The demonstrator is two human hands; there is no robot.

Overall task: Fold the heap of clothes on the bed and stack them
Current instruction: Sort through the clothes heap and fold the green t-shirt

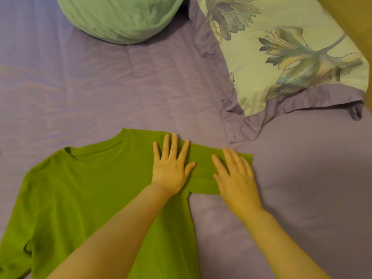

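While the green T-shirt (84, 198) lies flat at lower left of the frame, its sleeve (203, 170) runs rightward under both flat, spread hands, the right hand (235, 178) nearer the cuff, the left hand (171, 170) at the shoulder seam.

I see a lilac bed sheet (100, 87) filling most of the frame, lightly creased. At the top, left of center, a rounded mint-green cushion (120, 17) rests on it. In the upper right lies a pale pillow (291, 57) printed with large leaves, edged in a lilac border. A tan blur crosses the top right corner.
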